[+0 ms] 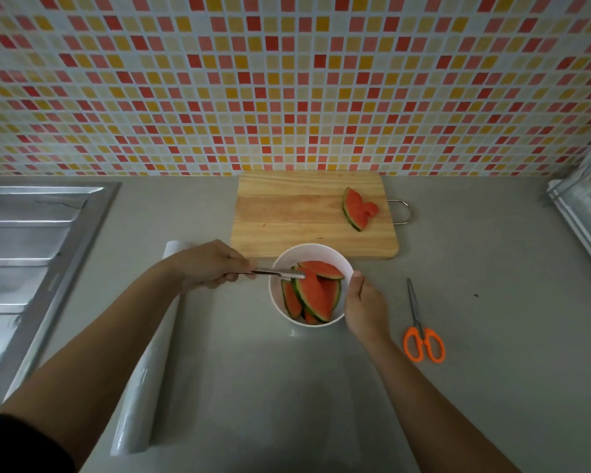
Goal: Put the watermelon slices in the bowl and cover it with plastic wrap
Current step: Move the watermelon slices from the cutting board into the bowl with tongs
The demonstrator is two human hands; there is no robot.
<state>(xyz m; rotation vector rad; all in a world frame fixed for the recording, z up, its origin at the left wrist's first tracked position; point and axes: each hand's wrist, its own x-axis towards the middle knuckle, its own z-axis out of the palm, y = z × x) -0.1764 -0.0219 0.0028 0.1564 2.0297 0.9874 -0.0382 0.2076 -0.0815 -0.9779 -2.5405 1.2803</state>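
One slice (pixel 359 209) lies near the board's (pixel 287 220) right edge; the rest sit in the bowl (pixel 345 264). Left hand (pixel 209 264) grips tongs (pixel 277 274) closed over them; right hand (pixel 364 302) cups the rim. Hasty lift-out — juice could drip, or a piled slice topple.

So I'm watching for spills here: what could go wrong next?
The bowl is already crowded with watermelon slices, so the last slice on the cutting board may perch high and hinder the wrap. The tongs in the left hand could drop it in transit. The right hand only lightly steadies the rim.
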